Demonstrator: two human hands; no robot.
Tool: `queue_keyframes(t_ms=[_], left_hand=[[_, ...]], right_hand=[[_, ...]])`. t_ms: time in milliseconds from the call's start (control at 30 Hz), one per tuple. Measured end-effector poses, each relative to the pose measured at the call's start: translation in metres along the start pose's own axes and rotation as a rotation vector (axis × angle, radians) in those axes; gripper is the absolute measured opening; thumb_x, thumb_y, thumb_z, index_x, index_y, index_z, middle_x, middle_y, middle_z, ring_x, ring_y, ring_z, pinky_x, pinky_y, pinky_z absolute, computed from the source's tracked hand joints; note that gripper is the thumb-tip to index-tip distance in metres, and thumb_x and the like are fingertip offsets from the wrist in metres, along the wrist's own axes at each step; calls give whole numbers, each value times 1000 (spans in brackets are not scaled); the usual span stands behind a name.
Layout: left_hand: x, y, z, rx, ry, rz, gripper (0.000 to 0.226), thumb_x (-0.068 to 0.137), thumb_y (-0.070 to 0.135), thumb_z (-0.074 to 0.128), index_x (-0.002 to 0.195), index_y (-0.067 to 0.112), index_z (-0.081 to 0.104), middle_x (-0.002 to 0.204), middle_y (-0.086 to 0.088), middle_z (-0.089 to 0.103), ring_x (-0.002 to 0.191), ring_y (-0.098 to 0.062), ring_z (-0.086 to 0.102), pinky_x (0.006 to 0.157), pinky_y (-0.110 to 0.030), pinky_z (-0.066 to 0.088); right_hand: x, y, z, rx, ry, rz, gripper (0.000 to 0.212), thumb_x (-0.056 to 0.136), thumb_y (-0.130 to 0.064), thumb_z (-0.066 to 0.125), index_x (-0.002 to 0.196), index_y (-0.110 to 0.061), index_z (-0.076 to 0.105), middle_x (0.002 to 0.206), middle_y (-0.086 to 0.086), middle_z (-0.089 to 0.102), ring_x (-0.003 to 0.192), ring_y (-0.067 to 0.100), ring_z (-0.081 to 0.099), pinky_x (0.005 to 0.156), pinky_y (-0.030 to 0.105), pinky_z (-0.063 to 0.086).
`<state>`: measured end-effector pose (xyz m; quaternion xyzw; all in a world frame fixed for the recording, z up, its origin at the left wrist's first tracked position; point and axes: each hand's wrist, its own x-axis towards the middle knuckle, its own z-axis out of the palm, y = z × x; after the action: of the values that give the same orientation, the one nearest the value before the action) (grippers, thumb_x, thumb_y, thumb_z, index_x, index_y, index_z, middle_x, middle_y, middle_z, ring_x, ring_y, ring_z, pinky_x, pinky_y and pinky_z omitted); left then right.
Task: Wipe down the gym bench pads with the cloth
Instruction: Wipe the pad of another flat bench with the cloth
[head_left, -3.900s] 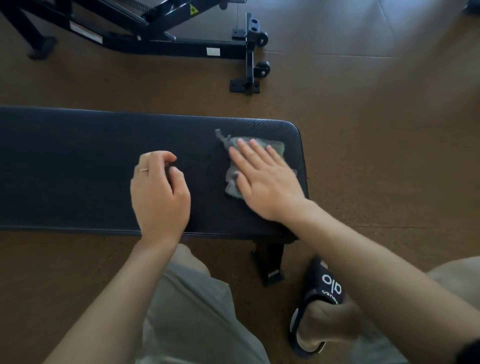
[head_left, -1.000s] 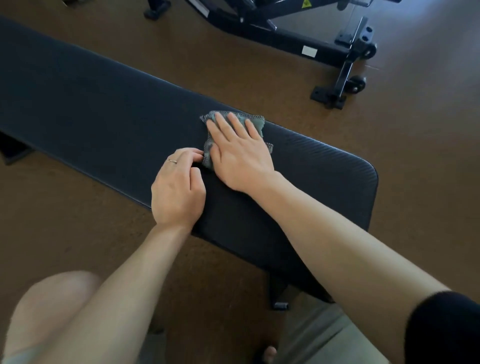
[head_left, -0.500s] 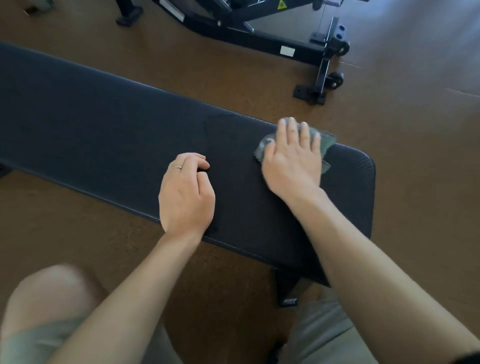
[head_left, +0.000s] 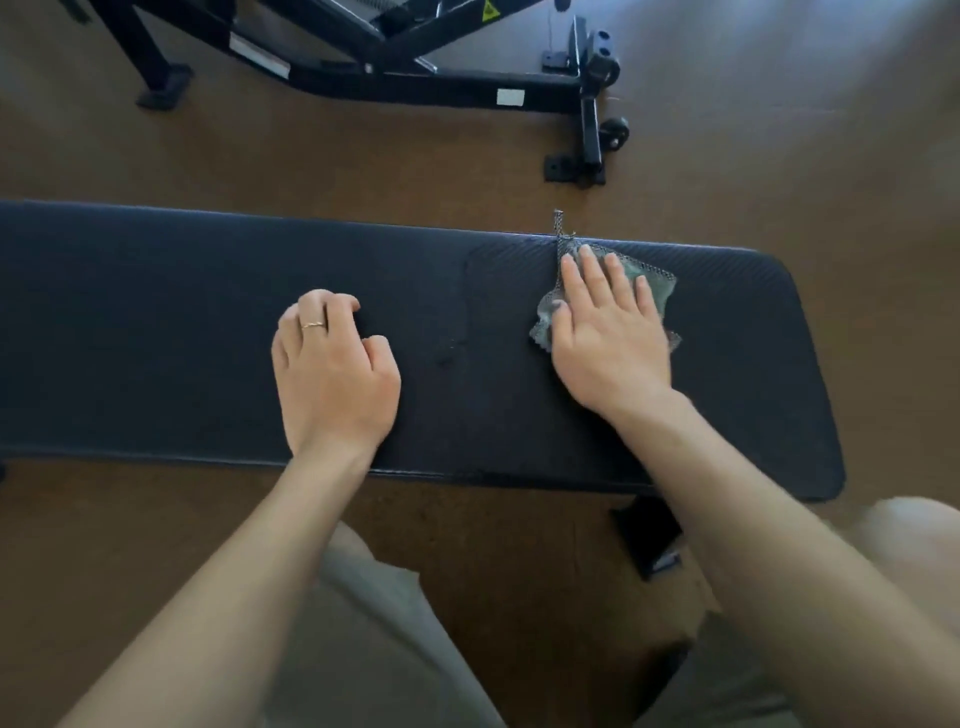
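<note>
A black exercise machine frame (head_left: 441, 88) is seen on the brown floor (head_left: 779, 156), well beyond the fingertips. Two small wheels (head_left: 615, 132) are fitted at its end.

Crumpled grey-green cloth (head_left: 655, 278) lies near the dark bench pad's (head_left: 182, 322) far edge.

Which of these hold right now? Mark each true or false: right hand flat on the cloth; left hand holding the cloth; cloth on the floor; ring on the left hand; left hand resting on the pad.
1. Right hand lies flat on the cloth: true.
2. Left hand holds the cloth: false, it holds nothing, its fingers curled.
3. Cloth is on the floor: false, it lies on the pad, near its far edge.
4. A ring is on the left hand: true.
5. Left hand rests on the pad: true.
</note>
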<state>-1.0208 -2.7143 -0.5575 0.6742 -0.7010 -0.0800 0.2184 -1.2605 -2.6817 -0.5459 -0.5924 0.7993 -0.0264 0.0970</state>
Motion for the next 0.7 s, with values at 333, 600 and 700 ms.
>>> queue_keyframes(t_ms=[333, 600, 700], left_hand=[[2, -8, -3, -101, 8, 37, 31, 93, 8, 44, 121, 9, 55, 130, -9, 53, 131, -32, 44, 116, -47, 30], [2, -8, -4, -63, -50, 62, 31, 96, 8, 44, 126, 9, 53, 134, -11, 51, 133, -34, 44, 117, -50, 30], [3, -9, -4, -77, -44, 73, 32, 94, 8, 44, 125, 9, 54, 132, -12, 52, 133, -35, 45, 117, -51, 30]], right_hand=[[-83, -73, 26, 39, 66, -100, 61, 105, -45, 16, 163, -26, 25, 170, -4, 18, 158, 17, 11, 129, 43, 7], [-76, -57, 21, 69, 131, 413, 67, 102, -44, 7, 165, -22, 11, 173, -1, 4, 159, 21, -1, 128, 47, 2], [-100, -129, 38, 73, 105, 175, 63, 105, -43, 11, 164, -21, 14, 171, -1, 5, 159, 21, -2, 129, 48, 2]])
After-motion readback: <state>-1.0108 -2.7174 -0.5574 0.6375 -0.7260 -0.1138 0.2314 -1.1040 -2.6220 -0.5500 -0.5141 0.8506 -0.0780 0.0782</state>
